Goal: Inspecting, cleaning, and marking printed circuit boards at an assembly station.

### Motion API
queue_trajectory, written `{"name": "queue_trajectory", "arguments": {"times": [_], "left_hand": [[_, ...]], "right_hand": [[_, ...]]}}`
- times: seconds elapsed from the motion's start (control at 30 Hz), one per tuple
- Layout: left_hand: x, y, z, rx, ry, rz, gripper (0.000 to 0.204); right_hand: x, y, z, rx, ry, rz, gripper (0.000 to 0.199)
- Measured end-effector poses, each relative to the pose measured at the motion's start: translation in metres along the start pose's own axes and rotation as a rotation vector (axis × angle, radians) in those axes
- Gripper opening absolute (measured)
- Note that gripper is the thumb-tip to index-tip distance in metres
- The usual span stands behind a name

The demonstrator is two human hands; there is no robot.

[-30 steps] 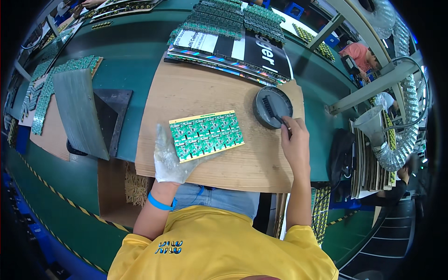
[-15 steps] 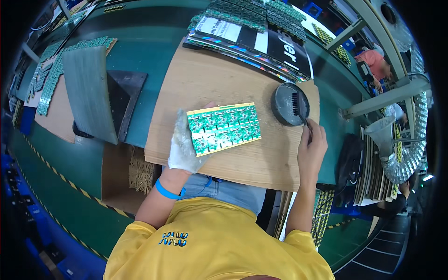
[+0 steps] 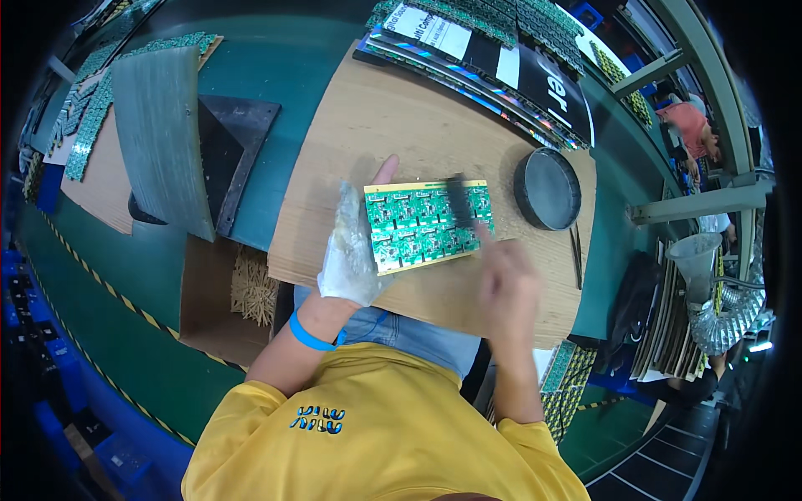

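A green circuit board panel (image 3: 418,238) with yellow edge strips lies across my left hand (image 3: 349,259), which wears a stained white glove with the thumb bare. That hand grips the panel by its left end and underside. My right hand (image 3: 511,280), blurred by motion, is closed on a black brush (image 3: 459,202). The brush's dark bristles are over the right part of the panel, at or just above its surface. A round dark dish (image 3: 547,190) stands right of the panel, with a greyish inside.
Brown cardboard (image 3: 334,142) covers the bench top. Stacked printed sheets (image 3: 493,75) bearing circuit boards stand at the back. Left is a curved grey plate (image 3: 163,142) on a dark stand. A thin dark stick (image 3: 576,257) lies beside the dish. A metal post frame (image 3: 702,204) rises at right.
My right hand has brought the brush out of the dish and left onto the panel. The view has shifted slightly; my left hand still holds the panel.
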State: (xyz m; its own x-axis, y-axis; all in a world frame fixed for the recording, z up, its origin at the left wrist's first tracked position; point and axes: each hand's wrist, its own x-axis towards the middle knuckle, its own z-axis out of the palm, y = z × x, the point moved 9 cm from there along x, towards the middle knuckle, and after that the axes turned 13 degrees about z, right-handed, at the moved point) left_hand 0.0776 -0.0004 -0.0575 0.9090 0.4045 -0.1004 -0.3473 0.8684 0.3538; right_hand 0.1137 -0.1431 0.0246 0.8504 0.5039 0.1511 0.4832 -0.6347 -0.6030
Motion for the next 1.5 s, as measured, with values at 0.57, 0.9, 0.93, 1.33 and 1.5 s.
{"name": "queue_trajectory", "arguments": {"times": [0.57, 0.9, 0.93, 1.33, 1.5], "left_hand": [[0.003, -0.001, 0.0, 0.156, -0.022, 0.023, 0.08], [0.0, -0.004, -0.006, 0.103, 0.076, -0.045, 0.08], [-0.001, -0.004, -0.006, 0.081, 0.076, -0.048, 0.079], [-0.005, -0.003, -0.019, -0.139, -0.03, -0.061, 0.055], [-0.004, -0.004, -0.033, 0.154, 0.167, 0.025, 0.06]], "right_hand": [[0.001, 0.018, -0.001, -0.017, 0.058, -0.048, 0.054], [0.025, 0.117, -0.108, -0.194, 0.426, 0.189, 0.035], [0.027, 0.121, -0.106, -0.207, 0.41, 0.2, 0.035], [0.003, 0.077, -0.079, -0.154, 0.383, 0.13, 0.037], [-0.056, -0.015, 0.016, 0.132, -0.048, 0.011, 0.064]]}}
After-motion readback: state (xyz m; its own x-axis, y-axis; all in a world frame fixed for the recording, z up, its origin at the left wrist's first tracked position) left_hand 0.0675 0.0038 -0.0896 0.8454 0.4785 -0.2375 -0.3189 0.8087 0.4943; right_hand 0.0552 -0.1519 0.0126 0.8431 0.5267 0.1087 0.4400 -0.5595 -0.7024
